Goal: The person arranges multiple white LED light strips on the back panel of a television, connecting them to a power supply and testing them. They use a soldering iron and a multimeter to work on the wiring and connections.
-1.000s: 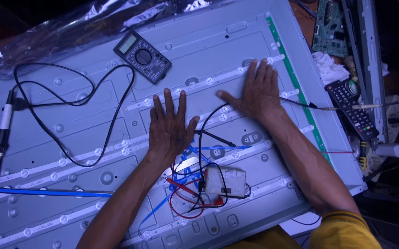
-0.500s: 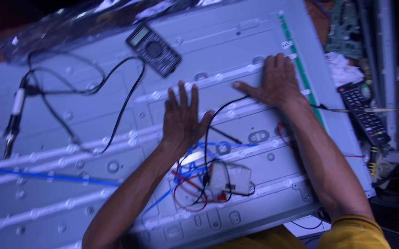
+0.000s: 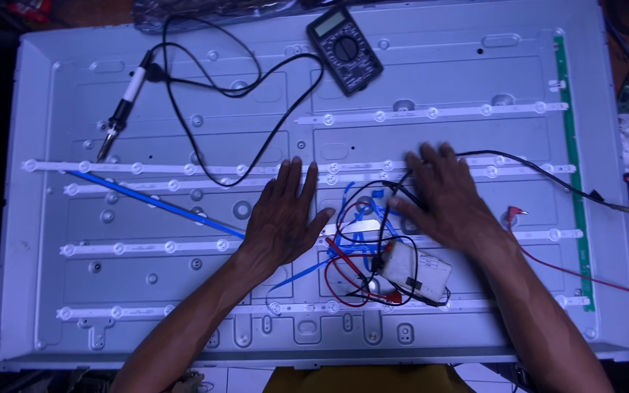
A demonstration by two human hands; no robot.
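LED strips (image 3: 431,172) lie under our flat, spread left hand (image 3: 283,218) and right hand (image 3: 445,196). Tangled test leads (image 3: 358,255) between them could snag and jerk the small white box (image 3: 416,271).

two bare forearms reach in from the bottom edge, uncovered from wrist to elbow, with no sleeves, gloves, watch or rings showing. the left hand (image 3: 281,218) and right hand (image 3: 445,200) each have short, unpainted nails. a strip of mustard-yellow clothing (image 3: 361,378) shows at the bottom between the arms, with more yellow at the lower right corner.
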